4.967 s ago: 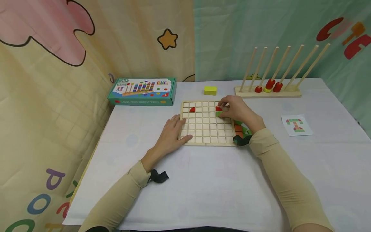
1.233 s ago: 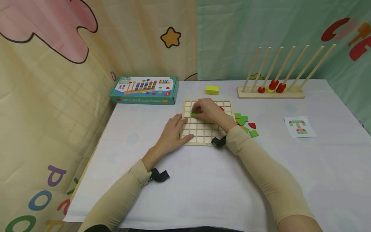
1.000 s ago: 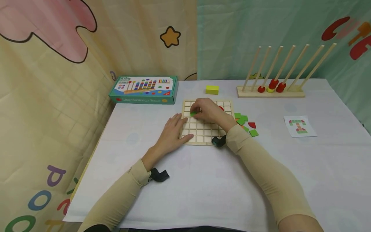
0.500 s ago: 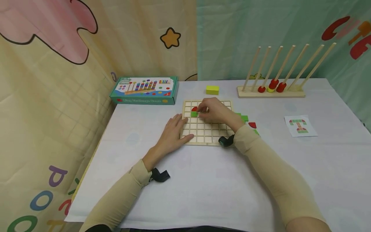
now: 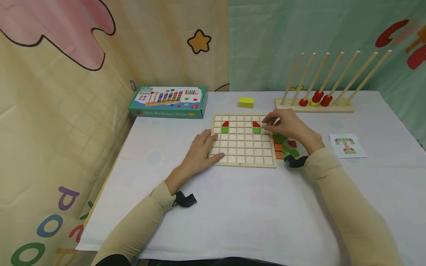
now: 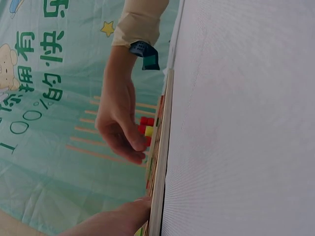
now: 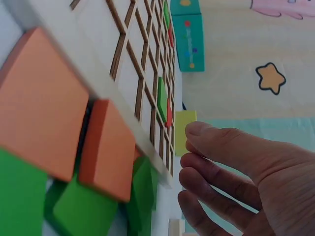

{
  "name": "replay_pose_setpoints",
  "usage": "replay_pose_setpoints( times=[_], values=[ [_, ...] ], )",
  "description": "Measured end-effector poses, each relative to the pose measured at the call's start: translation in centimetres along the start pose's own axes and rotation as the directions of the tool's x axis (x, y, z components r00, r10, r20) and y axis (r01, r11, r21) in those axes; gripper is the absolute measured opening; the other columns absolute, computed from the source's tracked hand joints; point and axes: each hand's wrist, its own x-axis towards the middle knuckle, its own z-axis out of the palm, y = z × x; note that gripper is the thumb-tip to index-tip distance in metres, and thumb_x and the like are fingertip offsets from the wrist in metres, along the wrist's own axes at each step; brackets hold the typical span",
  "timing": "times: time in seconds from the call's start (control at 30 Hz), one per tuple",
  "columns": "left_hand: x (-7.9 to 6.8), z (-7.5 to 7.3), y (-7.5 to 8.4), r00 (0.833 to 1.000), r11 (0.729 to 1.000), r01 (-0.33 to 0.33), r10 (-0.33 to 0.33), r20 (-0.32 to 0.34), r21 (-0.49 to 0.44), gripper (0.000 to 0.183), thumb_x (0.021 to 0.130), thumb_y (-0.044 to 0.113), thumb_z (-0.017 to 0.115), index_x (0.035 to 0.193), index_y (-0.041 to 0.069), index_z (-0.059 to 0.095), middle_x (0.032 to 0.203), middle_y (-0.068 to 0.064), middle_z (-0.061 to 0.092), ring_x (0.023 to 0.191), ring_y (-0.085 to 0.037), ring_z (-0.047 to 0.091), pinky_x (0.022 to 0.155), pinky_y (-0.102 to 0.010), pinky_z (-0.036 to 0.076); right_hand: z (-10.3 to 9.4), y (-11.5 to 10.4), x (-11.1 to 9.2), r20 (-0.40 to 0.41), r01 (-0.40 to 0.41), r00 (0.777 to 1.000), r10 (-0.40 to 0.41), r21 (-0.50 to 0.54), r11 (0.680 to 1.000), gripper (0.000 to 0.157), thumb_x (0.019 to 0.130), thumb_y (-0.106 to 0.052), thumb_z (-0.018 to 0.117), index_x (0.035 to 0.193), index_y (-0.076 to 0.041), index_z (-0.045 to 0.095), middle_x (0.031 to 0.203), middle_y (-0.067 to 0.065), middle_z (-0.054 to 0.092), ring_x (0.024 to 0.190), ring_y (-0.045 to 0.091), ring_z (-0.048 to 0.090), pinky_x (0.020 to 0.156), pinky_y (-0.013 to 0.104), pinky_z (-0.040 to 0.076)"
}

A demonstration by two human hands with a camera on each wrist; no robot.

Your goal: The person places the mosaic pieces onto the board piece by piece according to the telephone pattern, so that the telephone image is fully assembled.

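A wooden grid board (image 5: pixel 244 165) lies on the table. On its left a red quarter-circle tile (image 5: pixel 225 124) sits above a green square tile (image 5: pixel 225 130). A similar red tile (image 5: pixel 256 124) and green tile (image 5: pixel 256 130) sit on its right. My left hand (image 5: pixel 197 152) rests on the board's left edge, thumb and fingers spread. My right hand (image 5: pixel 288 127) hovers over the board's right edge, near loose tiles. In the right wrist view, its fingers (image 7: pixel 216 177) are loosely bent with nothing between them. The left wrist view shows the board edge-on beside my thumb.
Orange tiles (image 5: pixel 279 147), green tiles (image 5: pixel 294 152) and a red tile (image 5: pixel 291 143) lie right of the board. A pattern card (image 5: pixel 348 151) lies farther right. Behind stand a yellow block (image 5: pixel 246 102), a green game box (image 5: pixel 166 113) and a peg rack (image 5: pixel 346 108) with beads.
A green tile now lies below the left red tile, where the cell was bare 5 seconds ago. My right hand has let go of it and moved right. My left hand stays on the board.
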Motion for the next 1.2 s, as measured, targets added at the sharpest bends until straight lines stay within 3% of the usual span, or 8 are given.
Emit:
replay_pose_setpoints(
  times=[0.2, 0.37, 0.5, 0.7, 1.2],
  values=[
    [0.0, 0.2, 0.0, 1.000, 1.000, 0.005, -0.005, 0.003, 0.002, 0.077, 0.100, 0.050, 0.068, 0.156, 0.003, 0.045, 0.169, -0.025, 0.032, 0.160, -0.040, 0.023, 0.133, -0.055, 0.014, -1.1, 2.2, -2.3, -0.015, -0.042, 0.999, 0.043, 0.045, 0.998, 0.027, 0.093, -0.017, 0.082, 0.117, -0.004, 0.078, 0.107, 0.013, 0.076, 0.098, 0.027, 0.068, 0.092, 0.051, 0.060],
    [-0.1, 0.5, 0.1, 1.000, 1.000, 0.011, -0.011, 0.009, -0.006, 0.076, 0.100, 0.050, 0.068, 0.156, 0.003, 0.046, 0.169, -0.025, 0.031, 0.161, -0.039, 0.023, 0.133, -0.054, 0.014, -1.7, 3.3, -3.6, 0.061, -0.120, 0.991, 0.115, 0.087, 0.989, 0.047, 0.085, -0.029, 0.091, 0.125, -0.009, 0.076, 0.119, 0.011, 0.075, 0.109, 0.028, 0.066, 0.102, 0.054, 0.056],
    [-0.1, 0.5, 0.4, 1.000, 1.000, 0.005, -0.005, 0.013, -0.005, 0.077, 0.100, 0.050, 0.068, 0.156, 0.002, 0.045, 0.169, -0.025, 0.031, 0.161, -0.040, 0.023, 0.133, -0.055, 0.014, -2.1, 3.6, -4.1, 0.116, -0.125, 0.987, 0.110, 0.133, 0.983, 0.055, 0.083, -0.026, 0.092, 0.131, -0.007, 0.073, 0.126, 0.014, 0.072, 0.116, 0.032, 0.065, 0.106, 0.057, 0.052],
    [0.0, 0.2, 0.2, 1.000, 1.000, 0.013, -0.013, 0.000, 0.002, 0.077, 0.100, 0.050, 0.068, 0.156, 0.003, 0.046, 0.169, -0.024, 0.032, 0.161, -0.039, 0.023, 0.133, -0.054, 0.015, -1.8, 3.5, -3.8, 0.117, -0.086, 0.991, 0.068, 0.161, 0.983, 0.049, 0.085, -0.018, 0.091, 0.129, -0.006, 0.073, 0.126, 0.013, 0.074, 0.117, 0.031, 0.065, 0.106, 0.053, 0.052],
    [0.2, 0.1, -0.1, 1.000, 1.000, 0.015, -0.015, 0.011, -0.010, 0.077, 0.099, 0.049, 0.070, 0.156, 0.004, 0.046, 0.169, -0.024, 0.031, 0.161, -0.038, 0.022, 0.133, -0.055, 0.015, -1.6, 4.0, -3.5, 0.085, -0.096, 0.993, 0.086, 0.128, 0.987, 0.034, 0.088, -0.016, 0.087, 0.120, -0.007, 0.077, 0.121, 0.012, 0.076, 0.111, 0.030, 0.069, 0.100, 0.050, 0.056]
  ],
)
